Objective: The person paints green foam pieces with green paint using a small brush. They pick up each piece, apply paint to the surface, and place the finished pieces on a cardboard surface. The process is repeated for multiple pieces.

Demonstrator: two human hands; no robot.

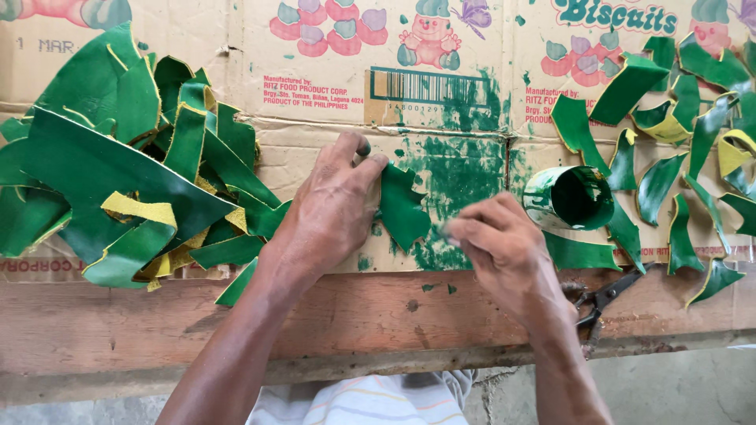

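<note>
My left hand point(335, 206) pinches a small green leaf-shaped cutout point(402, 208) and presses it flat on the paint-stained cardboard point(441, 118). My right hand point(500, 245) hovers just right of the cutout with its fingers curled together; something small may be pinched at the fingertips, but I cannot make it out. A green-smeared paint can point(568, 197) lies open just beyond my right hand.
A heap of green and yellow scraps point(118, 189) covers the left side. Several painted green pieces point(677, 157) are spread at the right. Dark scissors point(602, 303) rest on the wooden bench edge point(157, 323) near my right wrist.
</note>
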